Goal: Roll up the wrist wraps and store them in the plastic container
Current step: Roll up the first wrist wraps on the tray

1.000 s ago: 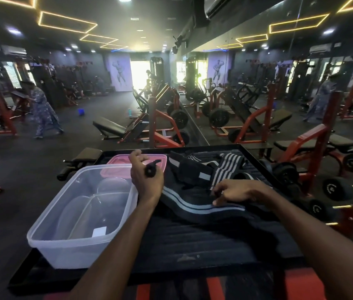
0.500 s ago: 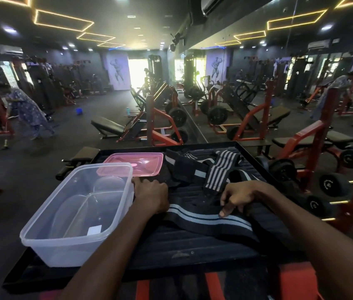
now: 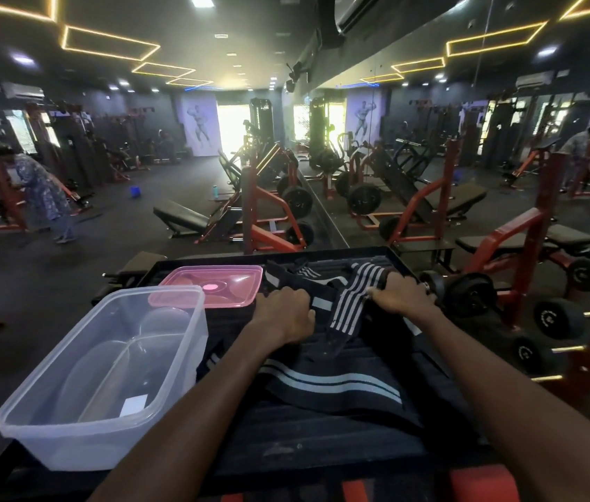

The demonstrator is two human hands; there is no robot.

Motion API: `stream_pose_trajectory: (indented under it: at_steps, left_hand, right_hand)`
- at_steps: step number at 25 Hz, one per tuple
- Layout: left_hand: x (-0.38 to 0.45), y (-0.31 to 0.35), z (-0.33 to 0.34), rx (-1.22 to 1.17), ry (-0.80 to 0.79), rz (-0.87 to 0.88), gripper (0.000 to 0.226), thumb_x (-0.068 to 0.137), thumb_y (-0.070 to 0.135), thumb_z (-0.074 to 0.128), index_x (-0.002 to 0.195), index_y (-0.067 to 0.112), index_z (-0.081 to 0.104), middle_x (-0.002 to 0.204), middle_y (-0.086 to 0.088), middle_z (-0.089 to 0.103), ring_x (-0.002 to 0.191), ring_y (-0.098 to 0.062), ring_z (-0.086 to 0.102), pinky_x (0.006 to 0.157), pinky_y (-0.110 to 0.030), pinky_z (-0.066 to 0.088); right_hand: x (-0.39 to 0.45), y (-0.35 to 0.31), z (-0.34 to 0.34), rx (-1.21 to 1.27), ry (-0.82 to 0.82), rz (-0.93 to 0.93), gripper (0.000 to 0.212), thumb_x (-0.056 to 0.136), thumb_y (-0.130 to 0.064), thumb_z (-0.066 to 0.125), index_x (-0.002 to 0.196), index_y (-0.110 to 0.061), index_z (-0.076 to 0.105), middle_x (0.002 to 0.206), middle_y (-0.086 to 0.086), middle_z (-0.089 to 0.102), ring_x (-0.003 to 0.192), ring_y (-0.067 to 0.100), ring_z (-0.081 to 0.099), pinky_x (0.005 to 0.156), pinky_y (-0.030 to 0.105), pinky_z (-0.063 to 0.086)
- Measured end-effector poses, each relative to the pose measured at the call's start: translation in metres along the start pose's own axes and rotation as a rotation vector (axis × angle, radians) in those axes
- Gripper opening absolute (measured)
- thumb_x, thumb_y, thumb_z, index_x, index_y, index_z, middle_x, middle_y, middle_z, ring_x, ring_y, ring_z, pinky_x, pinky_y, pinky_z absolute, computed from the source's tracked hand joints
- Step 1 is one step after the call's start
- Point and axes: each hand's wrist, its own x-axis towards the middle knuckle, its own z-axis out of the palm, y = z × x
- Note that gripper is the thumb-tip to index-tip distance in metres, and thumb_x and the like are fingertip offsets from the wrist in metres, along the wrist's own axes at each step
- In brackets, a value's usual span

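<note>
Left hand (image 3: pixel 282 313) grips a black wrap (image 3: pixel 317 297); right hand (image 3: pixel 400 293) (curled) grips the striped wrap (image 3: pixel 353 302).

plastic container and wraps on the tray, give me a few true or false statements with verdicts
1. The clear plastic container holds no wraps. True.
2. The pink lid is snapped onto the container. False: it lies behind it on the black tray.
3. The right hand is on the many-striped wrap. True.
4. The left hand is inside the container. False: it is on the dark wraps.
5. The wide wrap with two pale stripes is rolled. False: it lies flat.
</note>
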Motion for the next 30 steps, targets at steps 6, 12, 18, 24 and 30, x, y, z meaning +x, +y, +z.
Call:
stream_pose_trajectory:
  at_steps: [6, 12, 18, 24, 30]
  left_hand:
    - [0.035, 0.037, 0.030, -0.306, -0.158, -0.056, 0.066, 0.084, 0.063, 0.054, 0.130, 0.017, 0.050, 0.132, -0.011, 0.057, 0.117, -0.032, 0.057, 0.099, -0.048, 0.049]
    - [0.052, 0.062, 0.057, -0.294, -0.179, -0.133, 0.084, 0.088, 0.049, 0.064, 0.149, 0.013, 0.019, 0.147, -0.019, 0.042, 0.131, -0.038, 0.044, 0.101, -0.048, 0.044]
    - [0.075, 0.053, 0.039, -0.395, -0.018, -0.130, 0.026, 0.092, 0.025, 0.047, 0.113, 0.011, 0.046, 0.120, -0.021, 0.060, 0.105, -0.041, 0.058, 0.091, -0.047, 0.048]
    - [0.080, 0.050, 0.022, -0.731, 0.256, -0.222, 0.026, 0.095, 0.003, 0.043, 0.117, 0.004, 0.056, 0.109, -0.010, 0.066, 0.092, -0.025, 0.063, 0.078, -0.020, 0.048]
    - [0.093, 0.049, 0.011, -1.385, 0.295, -0.389, 0.033, 0.085, -0.007, 0.043, 0.100, 0.007, 0.070, 0.091, -0.013, 0.074, 0.082, -0.024, 0.069, 0.068, -0.034, 0.056]
  right_hand:
    - [0.004, 0.027, 0.023, 0.148, 0.007, -0.154, 0.037, 0.077, -0.031, 0.071, 0.113, -0.019, 0.069, 0.113, 0.009, 0.071, 0.107, 0.030, 0.065, 0.092, 0.036, 0.052]
    - [0.001, 0.051, 0.019, 0.410, 0.048, -0.143, 0.011, 0.082, -0.020, 0.077, 0.093, -0.019, 0.076, 0.094, 0.001, 0.074, 0.085, 0.011, 0.065, 0.074, 0.019, 0.042]
    - [-0.003, 0.060, 0.032, 0.331, -0.006, -0.159, 0.019, 0.076, -0.031, 0.080, 0.093, -0.025, 0.077, 0.096, -0.006, 0.075, 0.098, 0.014, 0.070, 0.092, 0.033, 0.055]
    - [-0.014, 0.027, 0.023, 0.406, 0.280, -0.244, 0.014, 0.088, -0.017, 0.063, 0.081, -0.017, 0.074, 0.083, -0.002, 0.073, 0.079, 0.013, 0.066, 0.073, 0.024, 0.047]
    - [-0.022, -0.026, 0.012, 1.372, -0.348, 0.043, 0.034, 0.099, -0.040, 0.058, 0.079, -0.014, 0.065, 0.064, 0.002, 0.068, 0.054, 0.019, 0.061, 0.058, 0.033, 0.047]
